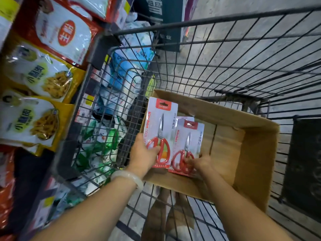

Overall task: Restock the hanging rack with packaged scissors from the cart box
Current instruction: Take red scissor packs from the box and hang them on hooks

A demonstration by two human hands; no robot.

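An open cardboard box [257, 153] sits in a wire shopping cart [225, 54]. My left hand [142, 152] grips a pack of red-handled kitchen scissors [161, 122] by its lower left edge, holding it upright above the box's left wall. My right hand [198, 162] pinches the lower part of a second scissors pack [189, 140], which stands tilted inside the box just right of the first pack. More packs seem to lie behind the second one; how many is hidden. The hanging rack is not in view.
A wire basket [107, 108] full of blue, white and green packets stands left of the cart. Bagged snacks [40, 79] hang on the shelving at far left. Grey concrete floor [234, 7] shows beyond the cart. A dark panel [305, 162] stands at the right.
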